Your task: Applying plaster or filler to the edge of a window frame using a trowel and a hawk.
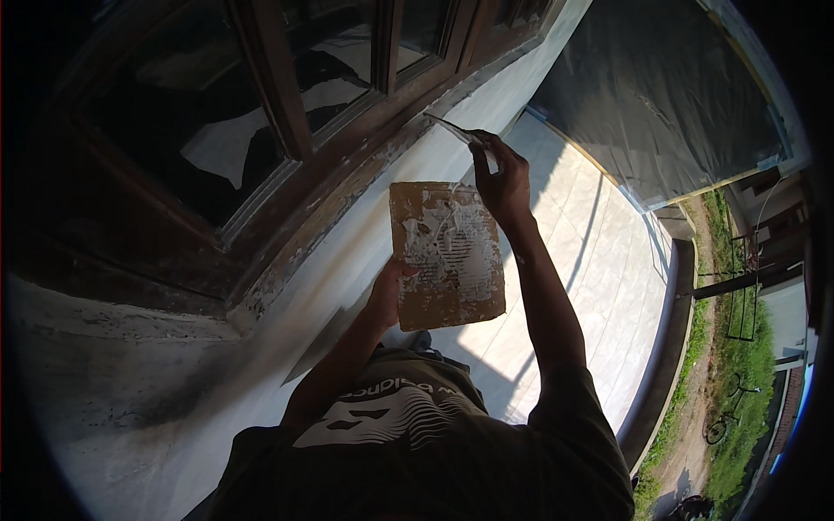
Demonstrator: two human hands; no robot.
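My left hand (388, 288) grips the lower left edge of a brown rectangular board (452, 306), thumb on its face. White putty is smeared over the board, thickest across its upper half. In my right hand (506, 178), pinched between thumb and fingers, is a thin flat putty knife (452, 129), seen nearly edge-on. Its far end is at the pale wall (408, 165) just under the wooden window frame (347, 139); I cannot tell whether it touches. Patchy, rough plaster (304, 213) runs along the join between frame and wall.
Dark glass panes (200, 113) fill the window on the left. A dark plastic sheet (651, 95) on a frame stands at the far right. Sunlit pale tiles (599, 252) cover the floor, bounded by a low curved wall (669, 365). Beyond it are grass and a bicycle (730, 412).
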